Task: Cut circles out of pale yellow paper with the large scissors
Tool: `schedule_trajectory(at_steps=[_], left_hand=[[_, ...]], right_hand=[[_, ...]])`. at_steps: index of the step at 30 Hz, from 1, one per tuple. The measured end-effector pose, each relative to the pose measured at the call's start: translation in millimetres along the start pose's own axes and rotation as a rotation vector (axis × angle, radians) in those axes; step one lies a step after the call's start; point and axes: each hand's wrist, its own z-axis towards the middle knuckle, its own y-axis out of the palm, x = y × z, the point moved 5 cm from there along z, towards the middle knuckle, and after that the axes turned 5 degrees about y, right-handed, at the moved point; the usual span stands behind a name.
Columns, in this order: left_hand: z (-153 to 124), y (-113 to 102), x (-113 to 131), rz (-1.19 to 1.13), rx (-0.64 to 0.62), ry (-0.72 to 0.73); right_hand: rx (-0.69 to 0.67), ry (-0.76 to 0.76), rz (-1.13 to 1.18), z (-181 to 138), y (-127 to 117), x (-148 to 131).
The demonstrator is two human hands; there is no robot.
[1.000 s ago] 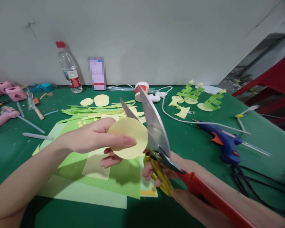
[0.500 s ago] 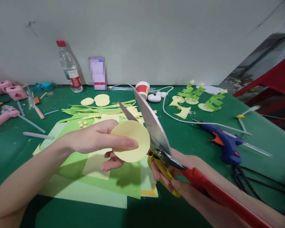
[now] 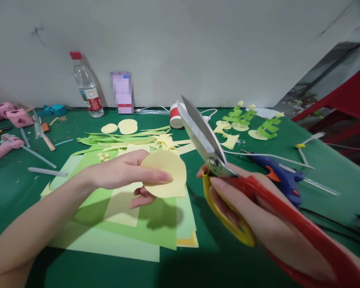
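Observation:
My left hand (image 3: pixel 132 174) pinches a pale yellow paper disc (image 3: pixel 171 162), thumb on top and fingers beneath. The disc's edge is round except for a corner at the lower right. To its right, my right hand (image 3: pixel 258 212) grips a pair of scissors (image 3: pixel 202 138) with a red handle and a yellow one. The blades point up and away, apart from the disc. Below the hands lie green sheets of paper (image 3: pixel 156 232) and a small yellow sheet (image 3: pixel 123 210). Behind them is a heap of green paper strips (image 3: pixel 117 140) and yellow scraps.
Yellow discs (image 3: pixel 127 126) lie at the back, near a water bottle (image 3: pixel 90 92) and a paper cup (image 3: pixel 176 116). Green spiral paper pieces on discs (image 3: pixel 268 128) stand right. A blue glue gun (image 3: pixel 277 174) with its cable lies nearer; a pink glue gun (image 3: pixel 6 148) is left.
My right hand has drawn the scissors rightward, away from the disc, and their blades have come closer together. The disc in my left hand has turned, showing a corner at the lower right.

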Motion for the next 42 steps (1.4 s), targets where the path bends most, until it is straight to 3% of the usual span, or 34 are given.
schedule_trajectory(at_steps=[2, 4, 7, 11, 17, 19, 21, 24, 27, 32, 36, 42], left_hand=[[2.8, -1.7, -3.3, 0.037, 0.034, 0.000], [6.0, -4.0, -8.9, 0.099, 0.070, -0.016], [10.3, -8.8, -20.2, 0.186, 0.131, -0.069], [14.8, -12.6, -33.5, 0.174, 0.181, -0.136], [21.0, -6.5, -36.0, 0.141, 0.190, -0.137], [22.3, -3.4, -33.5, 0.133, 0.196, -0.121], [22.3, -0.1, -30.9, 0.143, 0.200, -0.107], [20.7, 6.4, -28.2, 0.164, 0.185, -0.093], [19.0, 10.5, -22.2, 0.163, 0.236, -0.012], [13.5, 3.9, -2.8, 0.104, 0.562, 0.240], [10.6, -0.5, 2.2, 0.098, 0.709, 0.216], [7.7, -3.1, 3.2, 0.066, 0.764, 0.211]], right_hand=[[-0.082, 0.143, -0.395, 11.7, -3.1, 5.5], [-0.103, 0.220, -0.562, 22.7, -7.0, 10.5], [-0.161, 0.255, -0.665, 32.7, -5.7, 23.0], [-0.214, 0.195, -0.659, 35.9, -6.9, 39.8], [-0.101, 0.006, -0.423, 35.8, -22.8, 19.5], [-0.133, -0.112, -0.066, 31.8, -19.1, 2.1], [-0.204, -0.128, 0.242, 26.9, -12.0, -8.1], [-0.255, -0.089, 0.459, 20.8, -4.2, -13.3], [-0.245, -0.071, 0.571, 17.3, -6.2, -13.9], [-0.138, -0.049, 0.695, 16.7, -17.1, -11.1], [0.000, -0.081, 0.622, 16.8, -21.7, -10.8], [0.094, -0.061, 0.581, 17.2, -23.4, -11.5]])
